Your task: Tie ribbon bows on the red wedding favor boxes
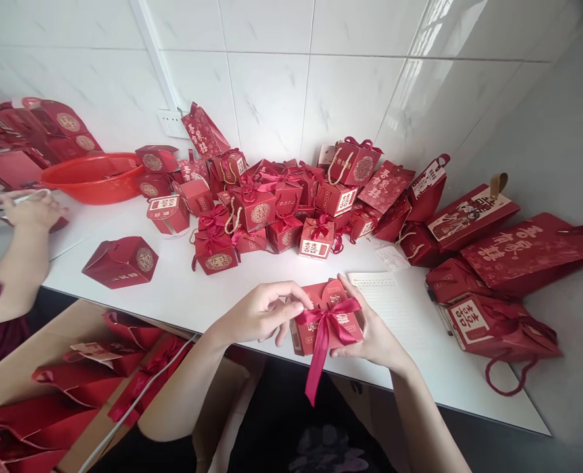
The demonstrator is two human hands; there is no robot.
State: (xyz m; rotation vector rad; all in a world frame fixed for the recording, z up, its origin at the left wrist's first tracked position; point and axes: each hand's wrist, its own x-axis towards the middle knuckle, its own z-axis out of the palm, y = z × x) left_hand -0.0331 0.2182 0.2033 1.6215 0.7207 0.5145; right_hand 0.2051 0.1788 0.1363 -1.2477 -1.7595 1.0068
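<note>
A red gift box [305, 341] with white lettering sits at the table's front edge, tied with a crimson ribbon [321, 332] in a bow. One ribbon tail hangs down past the front edge. My right hand [370, 332] wraps round the right side of this box, thumb on the near side and fingers behind. At the bow's left loop, my left hand [271, 312] has its thumb and index finger closed on the ribbon, the other fingers curled. The exact pinch is partly hidden. Just behind the box lies a lined notebook [384, 309] with writing.
Several finished red boxes [261, 213] are piled along the tiled wall. A box without ribbon [121, 263] stands at left, near an orange-red basin [94, 180]. Larger red bags [528, 253] lie at right. Another person's hand [37, 209] works far left. Below left, a carton holds red bags [64, 387].
</note>
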